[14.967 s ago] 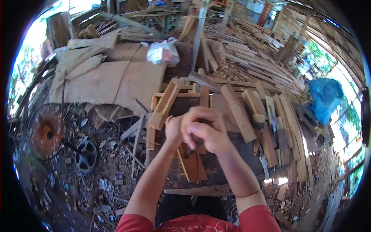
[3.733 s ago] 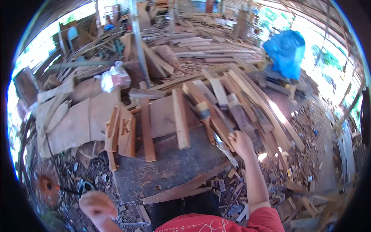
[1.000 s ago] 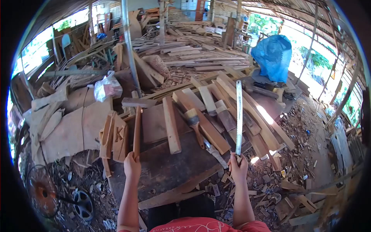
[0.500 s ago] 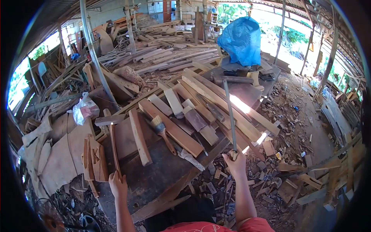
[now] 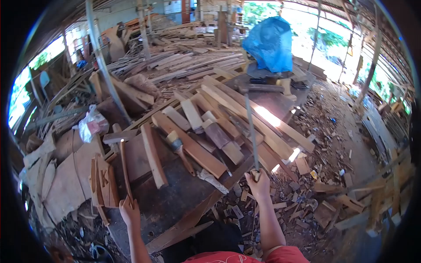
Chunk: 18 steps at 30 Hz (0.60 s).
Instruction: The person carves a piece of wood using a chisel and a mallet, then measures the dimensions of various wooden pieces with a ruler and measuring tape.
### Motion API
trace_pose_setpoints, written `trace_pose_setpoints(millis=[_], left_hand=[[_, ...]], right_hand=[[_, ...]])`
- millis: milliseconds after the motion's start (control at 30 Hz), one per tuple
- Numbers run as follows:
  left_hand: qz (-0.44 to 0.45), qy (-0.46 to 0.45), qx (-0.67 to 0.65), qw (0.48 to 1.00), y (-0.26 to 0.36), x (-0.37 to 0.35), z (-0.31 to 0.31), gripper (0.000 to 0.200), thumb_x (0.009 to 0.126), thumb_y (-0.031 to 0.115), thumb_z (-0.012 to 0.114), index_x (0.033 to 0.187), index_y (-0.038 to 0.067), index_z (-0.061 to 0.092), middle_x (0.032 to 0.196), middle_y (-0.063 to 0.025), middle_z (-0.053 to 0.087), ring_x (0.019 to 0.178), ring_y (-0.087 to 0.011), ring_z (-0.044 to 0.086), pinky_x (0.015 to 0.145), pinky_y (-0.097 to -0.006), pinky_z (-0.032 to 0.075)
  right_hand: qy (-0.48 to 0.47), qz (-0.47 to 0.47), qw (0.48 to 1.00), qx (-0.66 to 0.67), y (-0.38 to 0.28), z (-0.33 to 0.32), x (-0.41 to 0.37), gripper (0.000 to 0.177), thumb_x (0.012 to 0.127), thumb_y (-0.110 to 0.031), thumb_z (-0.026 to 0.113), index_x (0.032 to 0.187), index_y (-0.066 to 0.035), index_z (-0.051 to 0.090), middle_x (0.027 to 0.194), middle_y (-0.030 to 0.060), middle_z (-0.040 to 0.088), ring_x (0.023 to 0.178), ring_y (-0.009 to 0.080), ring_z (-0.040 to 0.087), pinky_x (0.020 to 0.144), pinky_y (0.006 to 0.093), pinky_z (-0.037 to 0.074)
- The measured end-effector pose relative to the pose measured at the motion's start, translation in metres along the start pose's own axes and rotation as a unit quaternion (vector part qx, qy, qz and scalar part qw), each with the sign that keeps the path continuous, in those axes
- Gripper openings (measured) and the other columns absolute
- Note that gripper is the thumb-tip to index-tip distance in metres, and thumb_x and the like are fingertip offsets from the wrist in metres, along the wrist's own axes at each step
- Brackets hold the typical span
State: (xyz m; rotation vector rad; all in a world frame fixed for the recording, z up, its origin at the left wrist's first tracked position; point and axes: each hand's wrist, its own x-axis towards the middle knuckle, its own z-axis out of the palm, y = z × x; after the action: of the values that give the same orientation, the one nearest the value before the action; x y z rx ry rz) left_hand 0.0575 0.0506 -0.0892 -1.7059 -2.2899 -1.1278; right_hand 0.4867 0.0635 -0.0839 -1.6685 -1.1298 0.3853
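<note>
My left hand [image 5: 130, 213] is closed round the lower end of a thin, slightly curved wooden strip [image 5: 124, 168] that stands up over the bench's left part. In my right hand [image 5: 259, 184] is the handle of a long, narrow metal tool [image 5: 251, 127], held upright beyond the bench's right edge. Between my hands, on the dark bench top [image 5: 164, 210], lie a paintbrush [image 5: 180, 151] with a wooden handle, a pale wooden bar [image 5: 153, 155] and a wide reddish plank [image 5: 197, 151]. A carved wooden piece [image 5: 104, 182] is just left of the strip.
Long boards [image 5: 250, 118] and short blocks cover the bench's far side. A blue plastic sheet [image 5: 269, 46] is at the back, a white plastic bag [image 5: 93, 124] at the left. A slanted metal pole [image 5: 103, 61] rises behind. Wood scraps [image 5: 302, 197] litter the ground at right.
The view has shifted slightly, and the bench items appear a little further left. Both hands keep their holds, with the strip and the metal tool still upright.
</note>
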Motion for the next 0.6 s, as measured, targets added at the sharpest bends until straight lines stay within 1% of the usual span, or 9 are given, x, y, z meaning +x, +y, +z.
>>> trace_pose_setpoints(millis=[133,167,267,333,367,433,467,567,600], left_hand=[[-0.009,0.001,0.021,1.000,0.010,0.004,-0.008,0.023,0.071,0.007,0.063,0.095,0.005,0.063,0.076,-0.0154,0.056,0.074,-0.0348,0.056,0.067,-0.0429,0.045],[0.039,0.032,0.033,0.998,-0.005,0.006,0.000,0.023,0.070,0.008,0.064,0.093,0.005,0.062,0.076,-0.0153,0.057,0.073,-0.0346,0.057,0.067,-0.0438,0.045],[0.059,0.039,0.071,0.995,-0.009,0.019,0.003,0.025,0.069,0.013,0.066,0.092,0.008,0.061,0.080,-0.0105,0.061,0.085,-0.0289,0.056,0.074,-0.0427,0.042],[0.051,0.060,0.073,0.994,-0.007,0.026,0.005,0.025,0.070,0.018,0.067,0.093,0.009,0.061,0.084,-0.0069,0.062,0.090,-0.0257,0.055,0.076,-0.0413,0.040],[0.046,0.023,0.074,0.996,-0.002,0.030,-0.003,0.032,0.071,0.023,0.067,0.098,0.008,0.061,0.092,-0.0077,0.063,0.096,-0.0251,0.054,0.079,-0.0408,0.039],[0.077,0.070,0.074,0.992,-0.012,0.033,-0.001,0.039,0.072,0.029,0.067,0.103,0.005,0.060,0.110,-0.0102,0.059,0.109,-0.0257,0.049,0.083,-0.0411,0.038],[0.065,0.076,0.075,0.992,-0.017,0.035,-0.006,0.039,0.072,0.029,0.067,0.103,0.005,0.060,0.110,-0.0102,0.059,0.109,-0.0257,0.049,0.083,-0.0411,0.038],[0.025,0.099,0.124,0.987,-0.033,0.042,-0.024,0.058,0.071,0.035,0.068,0.117,0.004,0.052,0.128,-0.0171,0.045,0.119,-0.0310,0.040,0.088,-0.0433,0.037],[-0.039,0.074,0.149,0.985,-0.040,0.043,-0.027,0.066,0.070,0.035,0.070,0.123,0.005,0.046,0.132,-0.0193,0.039,0.121,-0.0348,0.037,0.090,-0.0451,0.037]], right_hand=[[-0.005,-0.047,0.999,-0.008,0.002,0.000,-0.010,0.028,0.076,-0.022,0.069,0.087,0.002,0.058,0.075,0.0147,0.063,0.071,0.0261,0.062,0.066,0.0349,0.046],[-0.033,-0.064,0.992,-0.099,0.022,0.005,-0.005,0.027,0.075,-0.021,0.070,0.084,0.002,0.059,0.073,0.0128,0.061,0.068,0.0246,0.060,0.064,0.0354,0.046],[-0.063,-0.017,0.997,-0.042,0.023,0.014,-0.010,0.026,0.076,-0.019,0.069,0.084,0.002,0.056,0.077,0.0118,0.057,0.071,0.0224,0.055,0.068,0.0352,0.043],[-0.067,-0.037,0.997,0.005,0.018,0.025,-0.015,0.023,0.078,-0.017,0.068,0.084,0.001,0.054,0.075,0.0083,0.055,0.071,0.0196,0.052,0.070,0.0328,0.043],[-0.067,-0.040,0.997,0.024,0.007,0.029,-0.018,0.022,0.078,-0.016,0.067,0.084,0.001,0.054,0.075,0.0074,0.054,0.071,0.0183,0.052,0.070,0.0317,0.043],[-0.095,-0.037,0.995,0.024,-0.008,0.035,-0.021,0.020,0.080,-0.016,0.065,0.085,0.000,0.054,0.076,0.0068,0.054,0.073,0.0172,0.052,0.070,0.0308,0.043],[-0.111,-0.024,0.993,0.021,-0.014,0.040,-0.021,0.019,0.082,-0.015,0.064,0.087,0.000,0.054,0.076,0.0062,0.054,0.074,0.0161,0.052,0.070,0.0298,0.043],[-0.120,0.017,0.989,0.081,-0.032,0.063,-0.026,0.017,0.084,-0.014,0.061,0.090,0.000,0.053,0.076,0.0048,0.053,0.077,0.0148,0.052,0.072,0.0279,0.042],[-0.109,-0.044,0.991,0.060,-0.039,0.074,-0.029,0.015,0.086,-0.014,0.058,0.090,-0.001,0.052,0.071,0.0027,0.051,0.065,0.0124,0.051,0.061,0.0245,0.042]])
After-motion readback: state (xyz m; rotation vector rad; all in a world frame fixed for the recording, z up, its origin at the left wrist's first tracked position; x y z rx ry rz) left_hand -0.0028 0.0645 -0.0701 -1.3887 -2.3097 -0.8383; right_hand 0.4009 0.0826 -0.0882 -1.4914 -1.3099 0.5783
